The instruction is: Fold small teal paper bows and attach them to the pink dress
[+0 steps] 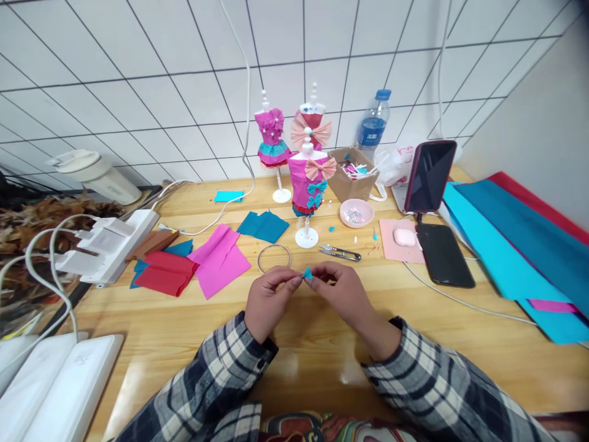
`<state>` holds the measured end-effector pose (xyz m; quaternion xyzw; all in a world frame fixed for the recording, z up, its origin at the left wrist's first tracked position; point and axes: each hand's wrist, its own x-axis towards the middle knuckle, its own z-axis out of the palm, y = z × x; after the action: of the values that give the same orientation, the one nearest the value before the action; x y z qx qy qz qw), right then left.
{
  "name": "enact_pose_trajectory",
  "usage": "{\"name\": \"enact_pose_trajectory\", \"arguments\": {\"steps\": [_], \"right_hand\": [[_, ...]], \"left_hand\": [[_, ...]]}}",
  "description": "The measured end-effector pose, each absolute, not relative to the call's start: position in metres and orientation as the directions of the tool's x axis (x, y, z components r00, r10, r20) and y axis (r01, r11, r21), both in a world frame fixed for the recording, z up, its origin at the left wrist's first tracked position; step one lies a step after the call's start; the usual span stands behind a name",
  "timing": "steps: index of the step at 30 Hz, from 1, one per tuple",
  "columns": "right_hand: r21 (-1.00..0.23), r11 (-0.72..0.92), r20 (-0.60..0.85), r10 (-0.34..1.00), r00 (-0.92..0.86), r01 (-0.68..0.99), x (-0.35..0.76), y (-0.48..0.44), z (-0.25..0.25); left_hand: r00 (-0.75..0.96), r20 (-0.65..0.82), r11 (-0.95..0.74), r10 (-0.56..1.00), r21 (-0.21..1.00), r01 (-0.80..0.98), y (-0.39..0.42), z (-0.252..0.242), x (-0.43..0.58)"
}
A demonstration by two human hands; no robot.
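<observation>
Between my fingertips is a small folded piece of turquoise crepe paper (307, 274), pinched from both sides. My left hand (272, 299) has thumb and forefinger closed at its left edge. On its other side, my right hand (343, 293) pinches it the same way. A thin metal ring (274, 259) lies just beyond my left hand, and thread snips (340, 253) lie beyond the right. Straight ahead stands a mini dress form (305, 184) in magenta paper, with a pink bow (321, 168) and several turquoise bows (316, 195) on its front.
Two more dressed forms (270, 132) (311, 123) stand behind. Around them are a cardboard box (352, 184) of scraps, a pink bead bowl (357, 212) and a water bottle (373, 126). Phones (445, 255) and paper sheets (519, 245) lie right; a power strip (108, 245) and coloured paper (168, 273) left.
</observation>
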<state>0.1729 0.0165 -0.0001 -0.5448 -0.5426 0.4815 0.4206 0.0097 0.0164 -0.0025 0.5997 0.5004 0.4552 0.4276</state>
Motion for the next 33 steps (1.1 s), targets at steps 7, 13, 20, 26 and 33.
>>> {"name": "enact_pose_trajectory", "arguments": {"steps": [7, 13, 20, 26, 33], "right_hand": [[-0.969, -0.248, -0.248, 0.961, -0.118, 0.018, 0.1811, 0.0225, -0.0028], [-0.962, -0.273, -0.269, 0.953, -0.138, -0.011, 0.1803, 0.0213, -0.0023], [-0.964, -0.264, -0.26, 0.958, -0.121, -0.023, 0.1786, 0.0208, -0.0034], [-0.96, -0.271, -0.26, 0.956, -0.137, -0.068, 0.1759, 0.0184, -0.0021], [-0.956, -0.271, -0.261, 0.961, -0.095, -0.115, 0.1737, 0.0174, -0.0037]], "left_hand": [[0.19, 0.231, -0.29, 0.954, 0.869, 0.401, 0.0169, -0.0048, 0.0081], [0.208, 0.19, -0.265, 0.96, 0.859, 0.438, 0.0135, -0.0077, 0.0101], [0.073, 0.041, -0.064, 0.997, 0.932, 0.357, 0.0131, -0.0098, 0.0115], [0.012, -0.059, 0.053, 0.998, 0.959, 0.277, 0.0174, -0.0099, 0.0108], [0.092, -0.254, 0.254, 0.963, 0.967, 0.012, 0.0174, -0.0065, 0.0123]]}}
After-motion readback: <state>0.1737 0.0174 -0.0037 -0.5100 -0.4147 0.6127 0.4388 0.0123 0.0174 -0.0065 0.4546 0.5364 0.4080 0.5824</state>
